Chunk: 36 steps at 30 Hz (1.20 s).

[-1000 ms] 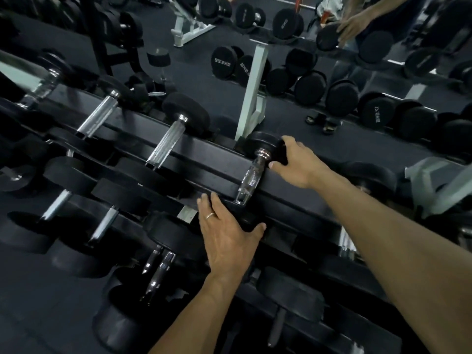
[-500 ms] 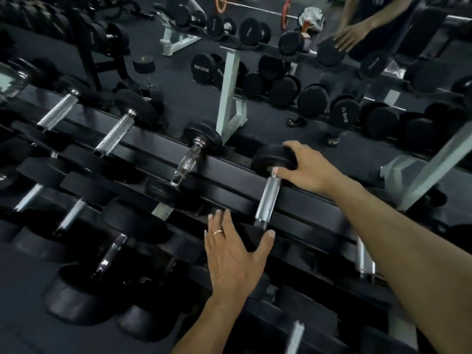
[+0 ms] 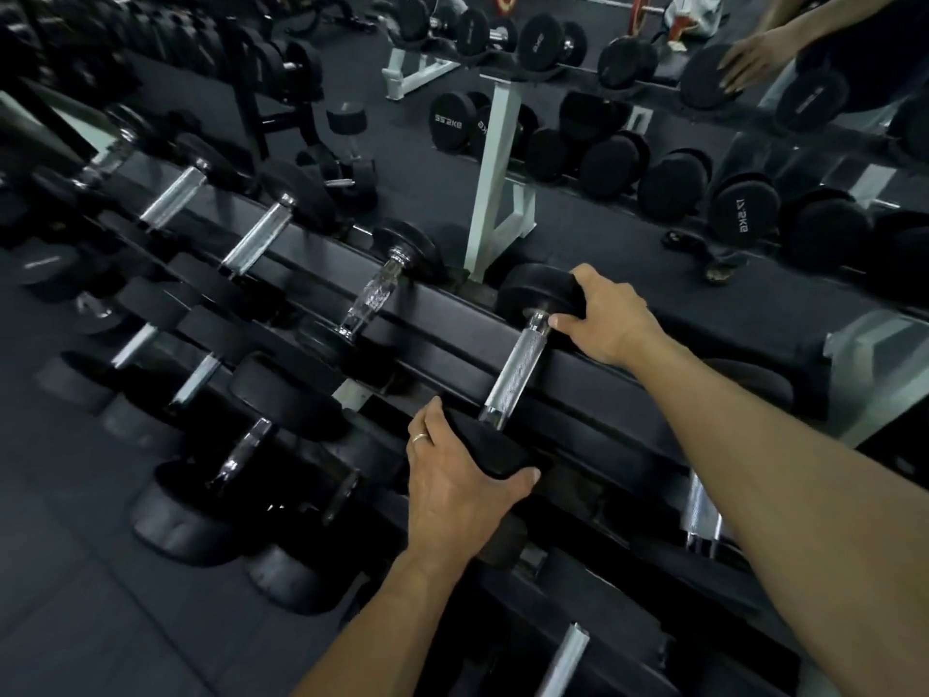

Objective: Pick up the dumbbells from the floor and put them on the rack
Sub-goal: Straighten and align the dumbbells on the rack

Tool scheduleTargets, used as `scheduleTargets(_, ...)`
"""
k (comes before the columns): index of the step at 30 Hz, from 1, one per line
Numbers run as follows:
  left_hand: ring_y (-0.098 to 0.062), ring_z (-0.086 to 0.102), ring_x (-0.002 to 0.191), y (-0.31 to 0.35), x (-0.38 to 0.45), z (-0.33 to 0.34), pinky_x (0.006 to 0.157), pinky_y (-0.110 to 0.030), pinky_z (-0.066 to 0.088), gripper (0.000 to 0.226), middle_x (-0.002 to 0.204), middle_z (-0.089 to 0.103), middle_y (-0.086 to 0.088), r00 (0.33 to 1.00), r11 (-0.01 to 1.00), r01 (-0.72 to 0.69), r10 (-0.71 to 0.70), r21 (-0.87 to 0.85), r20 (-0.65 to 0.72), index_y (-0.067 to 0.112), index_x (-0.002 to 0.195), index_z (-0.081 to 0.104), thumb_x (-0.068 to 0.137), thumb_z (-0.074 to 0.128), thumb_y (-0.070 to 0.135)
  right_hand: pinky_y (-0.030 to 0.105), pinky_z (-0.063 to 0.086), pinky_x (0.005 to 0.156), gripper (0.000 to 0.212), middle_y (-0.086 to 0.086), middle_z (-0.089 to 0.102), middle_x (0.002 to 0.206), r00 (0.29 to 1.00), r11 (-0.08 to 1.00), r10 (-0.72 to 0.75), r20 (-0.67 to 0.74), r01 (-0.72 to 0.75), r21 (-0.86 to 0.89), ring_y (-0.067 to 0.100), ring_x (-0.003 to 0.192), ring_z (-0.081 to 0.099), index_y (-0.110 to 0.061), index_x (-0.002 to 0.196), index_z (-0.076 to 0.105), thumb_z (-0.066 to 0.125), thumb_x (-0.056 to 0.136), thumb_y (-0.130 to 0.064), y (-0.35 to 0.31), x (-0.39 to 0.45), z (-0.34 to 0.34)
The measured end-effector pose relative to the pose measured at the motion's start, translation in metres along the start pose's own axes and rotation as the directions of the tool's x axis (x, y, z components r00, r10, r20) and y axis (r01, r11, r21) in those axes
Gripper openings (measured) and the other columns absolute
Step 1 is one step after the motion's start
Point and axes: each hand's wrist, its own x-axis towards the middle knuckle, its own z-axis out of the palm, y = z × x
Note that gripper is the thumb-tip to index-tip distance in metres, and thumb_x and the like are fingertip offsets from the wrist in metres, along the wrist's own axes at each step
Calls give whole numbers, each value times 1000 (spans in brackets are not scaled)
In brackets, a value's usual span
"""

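Note:
A black dumbbell with a knurled chrome handle (image 3: 518, 369) lies across the top tier of the black rack (image 3: 452, 314). My right hand (image 3: 608, 319) grips its far head, thumb by the handle. My left hand (image 3: 452, 490), a ring on one finger, wraps over its near head at the front rail. Other dumbbells lie on the same tier to the left, the closest one (image 3: 374, 294) a short gap away.
Lower tiers hold several more dumbbells (image 3: 241, 450). A mirror behind the rack reflects a white rack upright (image 3: 495, 183), more dumbbells and a person's hand (image 3: 749, 62). Dark rubber floor (image 3: 75, 570) lies at lower left.
The view has shifted right along the rack. My left hand has closed over the near head of the dumbbell; my right hand stays on the far head.

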Motion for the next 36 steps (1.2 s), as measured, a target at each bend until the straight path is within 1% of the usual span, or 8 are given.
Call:
scheduleTargets(7,-17,20,143,-4,2,-3,111,-26,26,125,154,12,2,999,999,-31,32,-18,36,20,150,9,57,88,49,46,49,91,38,9,62,103,1000,1000,-6,-14,5,-30,33,101,60,-14,125,47,64,94,-29,1,-10,-1)
scheduleTargets(12,-17,21,143,-5,2,-4,109,-26,28,125,154,14,2,999,999,-29,30,-13,31,21,150,10,57,87,52,47,49,90,42,9,60,109,1000,1000,17,-10,-17,-20,33,104,58,-15,130,43,62,95,-28,0,-8,3)
scheduleTargets(19,-25,25,144,1,-3,-12,110,-47,39,128,159,16,-3,1000,996,13,-14,93,17,21,152,9,56,83,61,44,42,104,74,16,45,143,1000,994,10,9,-9,-112,36,128,47,-15,153,24,64,92,-28,0,-29,-3)
scheduleTargets(24,-23,7,150,7,-33,-13,117,-46,28,113,162,7,-5,998,994,-66,68,84,-10,18,154,9,72,75,58,42,40,105,66,15,44,143,1000,976,8,-17,-12,-216,35,129,47,-14,150,31,62,94,-32,13,-70,-18)
scheduleTargets(28,-21,-5,151,24,-57,-7,123,-40,1,99,163,10,-9,982,978,-169,178,123,-66,13,154,15,81,65,58,45,38,108,65,15,46,142,997,968,35,-62,-50,-246,34,129,47,-14,150,34,60,94,-35,35,-97,-34)
scheduleTargets(30,-21,-6,151,34,-70,1,120,-37,-6,95,162,11,-9,966,964,-240,249,117,-68,12,153,17,83,61,59,44,39,108,66,15,45,143,995,970,52,-84,-70,-232,34,130,46,-14,150,33,61,94,-35,48,-107,-40)
scheduleTargets(33,-19,-7,150,47,-91,22,121,-35,-6,93,162,10,-9,956,953,-292,293,83,-2,11,153,17,85,55,63,40,37,107,66,16,42,147,993,976,81,-86,-96,-196,35,133,44,-11,151,31,59,95,-32,68,-119,-46)
scheduleTargets(36,-18,-5,150,55,-110,52,123,-36,2,97,163,9,-8,962,965,-259,253,44,104,12,154,13,84,55,65,39,36,107,67,16,41,147,990,981,115,-80,-126,-146,36,132,44,-10,153,28,57,96,-32,92,-123,-50)
